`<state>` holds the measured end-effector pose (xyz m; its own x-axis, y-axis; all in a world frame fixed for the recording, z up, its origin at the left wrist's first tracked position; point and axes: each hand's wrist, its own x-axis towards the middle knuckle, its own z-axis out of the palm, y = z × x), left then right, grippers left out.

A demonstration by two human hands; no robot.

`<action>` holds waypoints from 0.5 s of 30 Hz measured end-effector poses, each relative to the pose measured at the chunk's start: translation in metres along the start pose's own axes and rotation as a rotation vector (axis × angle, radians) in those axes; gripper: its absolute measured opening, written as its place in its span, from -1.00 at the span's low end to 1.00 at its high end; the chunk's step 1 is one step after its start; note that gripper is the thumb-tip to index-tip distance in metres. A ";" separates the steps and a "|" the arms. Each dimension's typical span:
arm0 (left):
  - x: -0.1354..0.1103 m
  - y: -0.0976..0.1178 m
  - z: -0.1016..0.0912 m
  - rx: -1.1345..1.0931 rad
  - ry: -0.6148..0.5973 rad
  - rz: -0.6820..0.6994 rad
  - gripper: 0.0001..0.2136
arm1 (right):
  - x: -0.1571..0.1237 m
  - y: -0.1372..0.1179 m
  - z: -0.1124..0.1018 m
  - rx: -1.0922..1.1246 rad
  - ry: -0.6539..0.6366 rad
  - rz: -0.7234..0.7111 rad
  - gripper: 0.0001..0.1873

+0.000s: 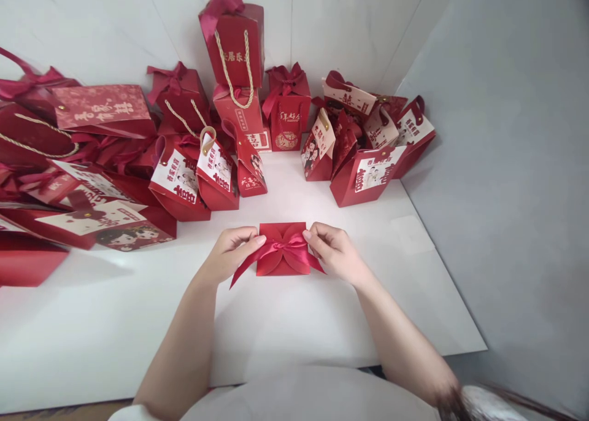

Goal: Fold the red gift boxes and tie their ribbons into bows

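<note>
A red gift box (281,229) with curved, petal-like flaps sits on the white table in front of me. Around its middle runs a shiny crimson ribbon (283,247), tied in a bow on top, its two tails slanting down to the left and right. My left hand (234,249) pinches the bow's left side between thumb and fingers. At the box's right edge, my right hand (335,249) has its thumb and index finger closed on the bow's other side. The fingers partly cover the loops.
Several red gift boxes with rope handles and bows crowd the left, such as one box (177,178) with a white label. More boxes (368,175) stand at the back right. A stacked box (237,40) leans by the tiled wall. The table (294,329) ends beside a grey wall (515,163).
</note>
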<state>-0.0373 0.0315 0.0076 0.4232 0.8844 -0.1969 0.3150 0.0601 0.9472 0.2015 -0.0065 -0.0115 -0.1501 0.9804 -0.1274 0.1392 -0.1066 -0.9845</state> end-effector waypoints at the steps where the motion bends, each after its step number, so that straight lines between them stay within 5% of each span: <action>1: 0.000 -0.001 0.000 0.010 0.001 0.006 -0.59 | 0.000 0.000 0.000 0.004 -0.001 0.027 -0.47; 5: -0.001 -0.002 -0.002 0.128 -0.003 0.035 -0.59 | 0.000 -0.002 0.001 0.042 0.017 0.140 -0.31; 15: -0.011 0.017 0.013 0.363 0.244 0.059 -0.64 | 0.000 0.003 0.003 0.039 -0.004 0.008 -0.55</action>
<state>-0.0253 0.0168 0.0230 0.2503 0.9674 -0.0387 0.5931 -0.1217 0.7959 0.1990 -0.0074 -0.0144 -0.1530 0.9789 -0.1354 0.1022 -0.1206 -0.9874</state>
